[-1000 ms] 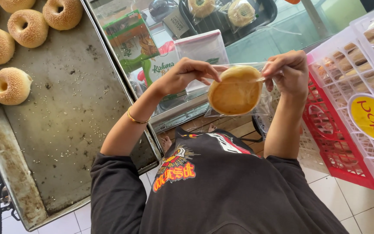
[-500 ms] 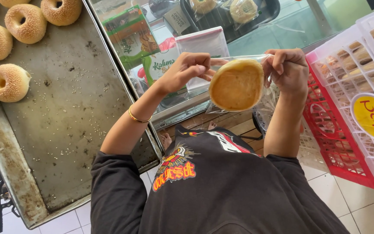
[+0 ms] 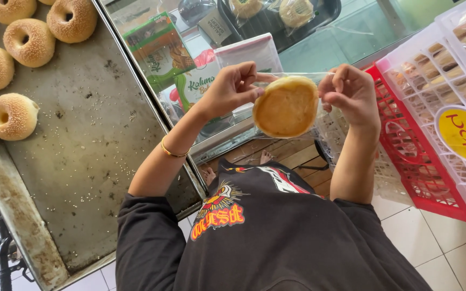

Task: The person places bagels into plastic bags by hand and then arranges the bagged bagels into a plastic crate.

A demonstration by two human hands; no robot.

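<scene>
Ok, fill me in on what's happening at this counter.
A person in a black shirt holds a round golden bun inside a clear plastic bag, chest-high. The left hand pinches the bag's edge beside the bun; the right hand pinches the other side. To the left, a metal tray carries sesame-coated ring breads. To the right stand white and red crates of bagged bread.

left hand (image 3: 232,89): raised, pinch grip | right hand (image 3: 350,92): raised, fingers apparently pinched
</scene>
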